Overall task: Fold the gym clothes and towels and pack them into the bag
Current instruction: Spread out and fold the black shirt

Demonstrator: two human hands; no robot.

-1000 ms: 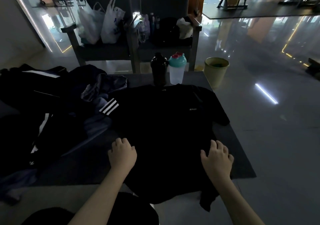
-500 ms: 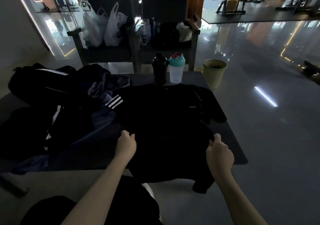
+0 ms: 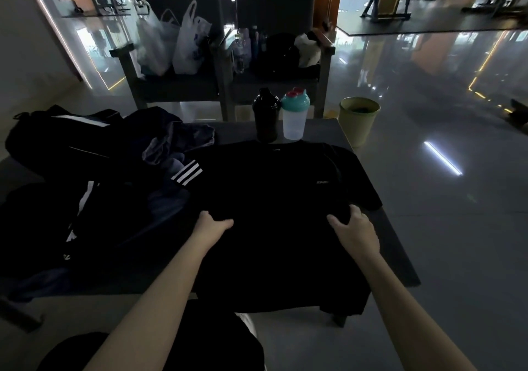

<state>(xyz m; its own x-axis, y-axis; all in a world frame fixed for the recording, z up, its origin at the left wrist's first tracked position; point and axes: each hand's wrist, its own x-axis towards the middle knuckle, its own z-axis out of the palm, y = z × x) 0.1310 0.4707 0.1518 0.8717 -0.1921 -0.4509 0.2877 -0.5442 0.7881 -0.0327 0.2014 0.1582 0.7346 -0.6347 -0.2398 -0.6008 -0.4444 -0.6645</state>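
A black shirt [image 3: 280, 187] lay flat in the middle of the dark desk [image 3: 395, 250], with its neck at 12 o'clock and its bottom edge hanging off the near side at 6 o'clock. The left hand [image 3: 213, 225] gripped the shirt's edge at 9 o'clock, thumb on top of the cloth. The right hand [image 3: 355, 227] gripped the other edge at 3 o'clock, with its fingers curled over a bunch of cloth. Both hands were grasping the shirt, about halfway up its sides.

The black bag [image 3: 54, 136] sat on the desk at 10 o'clock. A heap of other clothes [image 3: 174, 150] lay between the bag and the shirt. Two bottles, a black one [image 3: 266, 116] and a clear one with a blue-green lid [image 3: 295, 116], stood at 12 o'clock, just beside the shirt's neck.

The shirt looked soft, thin and light. It would flop and bunch up, not hold a shape. It would not break. I think the best places to hold it are the two side edges, one hand on each, so it folds evenly. A long lift toward 12 o'clock could bump the bottles, so the fold should stay low.
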